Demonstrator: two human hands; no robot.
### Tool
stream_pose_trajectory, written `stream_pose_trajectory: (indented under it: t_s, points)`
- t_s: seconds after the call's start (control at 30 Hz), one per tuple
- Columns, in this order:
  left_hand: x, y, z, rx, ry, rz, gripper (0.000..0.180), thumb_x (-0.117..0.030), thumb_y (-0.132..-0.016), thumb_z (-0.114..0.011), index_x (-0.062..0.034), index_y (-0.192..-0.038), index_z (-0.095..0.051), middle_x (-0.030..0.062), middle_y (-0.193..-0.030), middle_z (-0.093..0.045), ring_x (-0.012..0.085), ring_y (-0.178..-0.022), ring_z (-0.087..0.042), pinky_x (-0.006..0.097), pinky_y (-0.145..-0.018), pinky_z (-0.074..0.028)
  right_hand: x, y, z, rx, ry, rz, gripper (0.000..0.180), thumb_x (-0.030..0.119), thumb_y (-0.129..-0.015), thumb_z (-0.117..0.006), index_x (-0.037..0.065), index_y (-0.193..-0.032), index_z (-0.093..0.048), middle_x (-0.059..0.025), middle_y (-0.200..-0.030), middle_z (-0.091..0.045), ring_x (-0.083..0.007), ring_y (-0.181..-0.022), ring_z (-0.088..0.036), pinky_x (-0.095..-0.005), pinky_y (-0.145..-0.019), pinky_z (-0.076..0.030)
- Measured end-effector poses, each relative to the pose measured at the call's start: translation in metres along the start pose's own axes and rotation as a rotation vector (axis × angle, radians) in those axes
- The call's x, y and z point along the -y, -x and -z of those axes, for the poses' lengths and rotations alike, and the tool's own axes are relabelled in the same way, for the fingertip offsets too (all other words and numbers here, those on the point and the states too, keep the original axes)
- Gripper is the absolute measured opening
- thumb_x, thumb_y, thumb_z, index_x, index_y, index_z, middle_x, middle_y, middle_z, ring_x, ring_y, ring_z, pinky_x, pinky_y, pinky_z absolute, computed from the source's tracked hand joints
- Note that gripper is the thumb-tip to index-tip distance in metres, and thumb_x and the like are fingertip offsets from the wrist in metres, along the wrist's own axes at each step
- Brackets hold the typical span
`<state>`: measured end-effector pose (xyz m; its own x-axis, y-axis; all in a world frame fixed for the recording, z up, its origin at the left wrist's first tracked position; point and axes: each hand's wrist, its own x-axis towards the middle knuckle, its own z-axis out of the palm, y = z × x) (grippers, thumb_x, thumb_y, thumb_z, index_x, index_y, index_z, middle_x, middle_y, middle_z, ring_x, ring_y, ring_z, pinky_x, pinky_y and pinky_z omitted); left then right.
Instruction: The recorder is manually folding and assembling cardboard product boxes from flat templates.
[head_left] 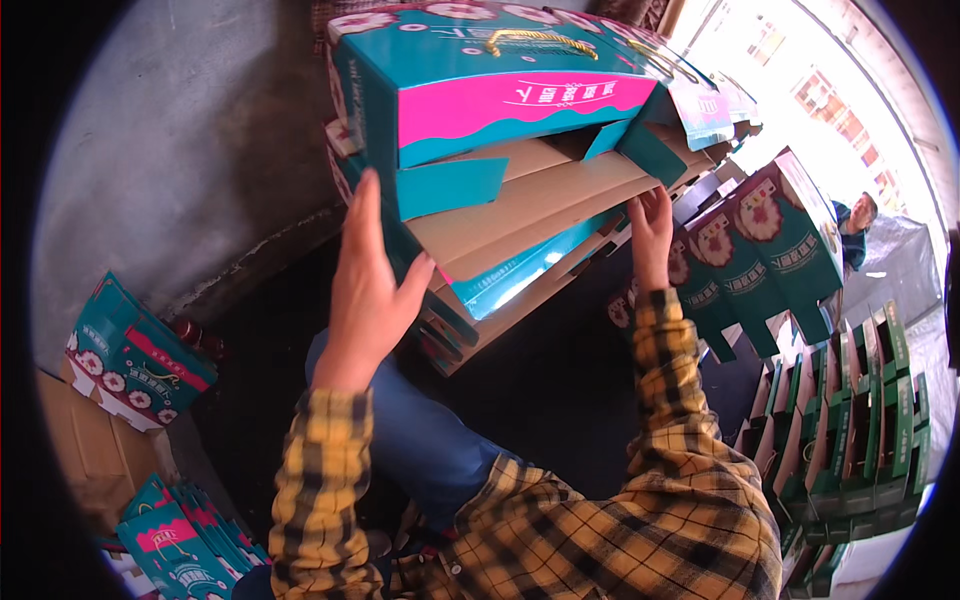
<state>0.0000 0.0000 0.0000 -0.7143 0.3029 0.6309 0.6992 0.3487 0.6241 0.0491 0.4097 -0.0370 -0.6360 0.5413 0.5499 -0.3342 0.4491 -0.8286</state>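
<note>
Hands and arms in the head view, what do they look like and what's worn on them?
Both hands are bare: no gloves, rings or watch show on the left hand or the right hand. Each forearm wears a long flannel sleeve, the left sleeve and right sleeve, checked in yellow and dark grey-black, with cuffs reaching the wrists.
</note>
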Motion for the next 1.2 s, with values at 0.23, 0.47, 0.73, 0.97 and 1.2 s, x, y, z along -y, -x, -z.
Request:
stream_pose_trajectory:
  t_s: [0.23, 0.47, 0.73, 0.97, 1.2]
  points:
    - [0.019, 0.134, 0.057, 0.239, -0.345, 0.156, 0.077, -0.023, -0.091, -0.07, -0.0003, -0.155, -0.034, 0.0245, -0.16, -0.034, 0.043, -0.144, -0.038, 0.052, -0.118, -0.03, -0.097, 0.136, 0.036, -0.041, 0.253, -0.123, 0.037, 0.002, -0.097, -0.057, 0.001, -0.134, -0.055, -0.0074, -0.117, -0.064, -0.0165, -0.106, -0.062, -0.0293, -0.091, -0.051]
    - [0.016, 0.171, 0.043, 0.273, -0.677, 0.188, 0.061, -0.029, -0.094, -0.063, -0.0049, -0.148, -0.047, 0.0227, -0.16, -0.032, 0.0437, -0.148, -0.028, 0.057, -0.12, -0.023, -0.162, 0.316, -0.005, 0.525, 0.086, -0.77, 0.027, 0.014, -0.101, -0.058, 0.003, -0.126, -0.06, -0.0045, -0.109, -0.066, -0.0156, -0.097, -0.065, -0.0298, -0.082, -0.054]
    - [0.028, 0.193, 0.056, 0.184, -0.683, 0.201, 0.06, -0.027, -0.094, -0.06, -0.0049, -0.148, -0.047, 0.0224, -0.159, -0.034, 0.0428, -0.148, -0.029, 0.056, -0.12, -0.025, -0.2, 0.299, -0.035, 0.342, -0.146, -1.358, 0.098, 0.079, -0.089, -0.052, 0.006, -0.153, -0.04, -0.0186, -0.149, -0.047, -0.0334, -0.135, -0.049, -0.0511, -0.11, -0.041]
    - [0.027, 0.205, 0.08, 0.203, -0.74, 0.303, 0.06, -0.028, -0.093, -0.061, -0.0049, -0.147, -0.048, 0.0225, -0.158, -0.035, 0.0427, -0.148, -0.03, 0.056, -0.119, -0.025, -0.264, 0.314, -0.125, 0.295, -0.719, -1.327, 0.111, 0.087, -0.086, -0.043, 0.006, -0.16, -0.029, -0.0183, -0.161, -0.034, -0.038, -0.144, -0.038, -0.0548, -0.114, -0.034]
    - [0.038, 0.198, 0.067, 0.153, -0.639, 0.267, 0.058, -0.029, -0.09, -0.06, -0.0041, -0.142, -0.053, 0.0229, -0.157, -0.037, 0.044, -0.146, -0.032, 0.056, -0.118, -0.026, -0.319, 0.289, -0.146, 0.341, -0.566, -1.196, 0.076, 0.067, -0.099, -0.044, 0.006, -0.144, -0.051, -0.0183, -0.144, -0.054, -0.0363, -0.135, -0.05, -0.0492, -0.107, -0.046]
